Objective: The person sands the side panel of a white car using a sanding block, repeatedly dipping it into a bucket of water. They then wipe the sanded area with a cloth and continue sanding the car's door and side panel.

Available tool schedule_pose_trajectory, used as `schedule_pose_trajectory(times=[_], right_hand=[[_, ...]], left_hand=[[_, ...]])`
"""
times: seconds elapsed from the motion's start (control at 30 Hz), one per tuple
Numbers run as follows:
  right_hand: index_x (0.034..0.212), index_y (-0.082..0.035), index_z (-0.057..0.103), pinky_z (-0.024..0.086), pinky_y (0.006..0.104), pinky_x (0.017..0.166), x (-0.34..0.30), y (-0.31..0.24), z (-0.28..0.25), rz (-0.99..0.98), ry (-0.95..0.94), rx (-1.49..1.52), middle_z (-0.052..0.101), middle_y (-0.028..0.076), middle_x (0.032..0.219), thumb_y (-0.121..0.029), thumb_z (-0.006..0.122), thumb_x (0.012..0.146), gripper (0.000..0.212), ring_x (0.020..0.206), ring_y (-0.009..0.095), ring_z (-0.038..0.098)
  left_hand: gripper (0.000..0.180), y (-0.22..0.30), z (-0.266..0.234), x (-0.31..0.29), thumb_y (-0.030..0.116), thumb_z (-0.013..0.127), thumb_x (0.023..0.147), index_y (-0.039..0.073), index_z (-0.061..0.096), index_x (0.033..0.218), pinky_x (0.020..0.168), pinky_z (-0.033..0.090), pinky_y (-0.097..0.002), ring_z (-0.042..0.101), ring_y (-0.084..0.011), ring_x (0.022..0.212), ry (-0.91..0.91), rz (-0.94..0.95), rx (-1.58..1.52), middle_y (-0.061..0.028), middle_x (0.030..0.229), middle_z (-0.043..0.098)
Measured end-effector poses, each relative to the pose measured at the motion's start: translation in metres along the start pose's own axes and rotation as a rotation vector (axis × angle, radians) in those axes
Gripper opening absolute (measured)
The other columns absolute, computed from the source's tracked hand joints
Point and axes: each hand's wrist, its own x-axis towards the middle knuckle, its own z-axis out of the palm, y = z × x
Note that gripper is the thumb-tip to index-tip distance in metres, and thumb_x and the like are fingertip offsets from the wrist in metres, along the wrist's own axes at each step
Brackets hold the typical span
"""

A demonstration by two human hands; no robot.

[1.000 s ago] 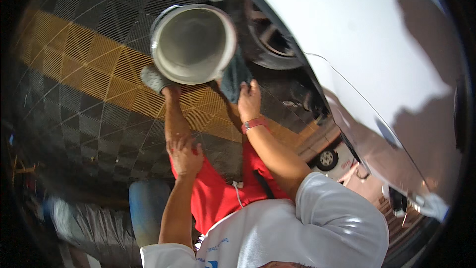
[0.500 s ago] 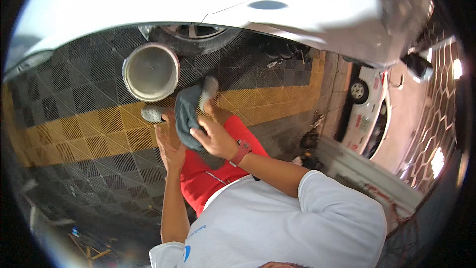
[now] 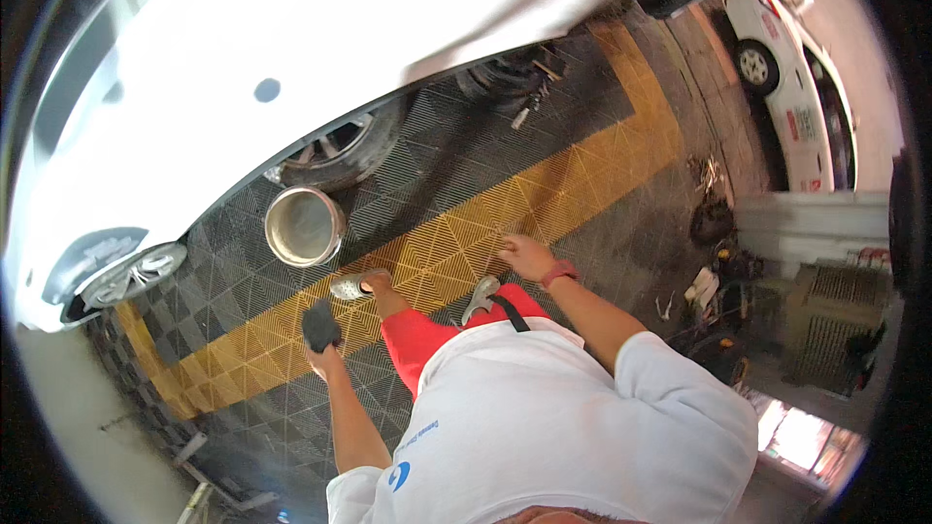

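Observation:
My left hand [image 3: 324, 361] is closed around a dark grey folded cloth [image 3: 320, 326], held out over the floor tiles at my left side. My right hand [image 3: 530, 257], with a red wristwatch above it, hangs loosely curved over the yellow band of tiles. Its thumb and fingers look apart, with nothing visible between them. In front of my feet stands a round whitish bucket [image 3: 305, 227] with murky liquid inside, close to the car wheel [image 3: 340, 147]. It is nearer to my left foot than to my right.
A large white car [image 3: 320, 39] stretches across the far side. Its other wheel [image 3: 131, 277] shows at left. Black and yellow floor tiles [image 3: 544, 196] lie underfoot. Another white vehicle [image 3: 791, 87] stands at far right. Assorted objects [image 3: 714, 281] lie on the floor at right.
The cloth has passed from my right hand to my left and looks more compact. My hands have moved apart. The view has turned and widened, and I stand farther back from the car.

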Motion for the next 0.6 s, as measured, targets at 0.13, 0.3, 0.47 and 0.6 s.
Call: schedule_pose_trajectory(times=[0.13,0.3,0.47,0.6], right_hand=[[0.140,-0.002,0.067,0.057,0.0423,0.101,-0.097,0.126,-0.090,0.283,0.180,0.135,0.078,0.017,0.122,-0.033,0.070,0.102,0.049,0.113,0.029,0.075],[0.136,-0.001,0.068,0.057,0.0425,0.101,-0.167,0.253,-0.131,0.480,0.440,0.161,0.078,0.018,0.124,-0.034,0.069,0.103,0.047,0.113,0.031,0.075],[0.133,0.001,0.071,0.056,0.0438,0.103,-0.164,0.328,-0.108,0.770,0.310,0.303,0.077,0.020,0.127,-0.035,0.069,0.104,0.046,0.117,0.035,0.074],[0.136,0.000,0.069,0.055,0.0445,0.105,-0.160,0.334,-0.097,0.860,0.116,0.273,0.076,0.022,0.130,-0.039,0.071,0.103,0.051,0.122,0.036,0.072]], left_hand=[[0.066,-0.111,-0.005,-0.058,0.024,0.077,0.085,-0.005,0.060,0.142,0.074,0.062,-0.0446,0.075,-0.0310,0.094,0.101,-0.277,-0.187,-0.0181,0.126,0.071],[0.050,-0.135,-0.004,-0.155,0.025,0.079,0.085,0.002,0.067,0.128,0.078,0.060,-0.0476,0.072,-0.0301,0.096,0.196,-0.558,-0.027,-0.0140,0.118,0.073],[0.043,-0.067,0.018,-0.193,0.015,0.080,0.084,0.002,0.069,0.124,0.069,0.059,-0.0422,0.073,-0.0281,0.087,-0.011,-0.412,0.174,-0.0139,0.110,0.074],[0.042,-0.001,0.079,-0.163,0.017,0.078,0.085,0.005,0.074,0.125,0.081,0.058,-0.0451,0.074,-0.0299,0.096,-0.322,-0.009,0.273,-0.0139,0.110,0.077]])
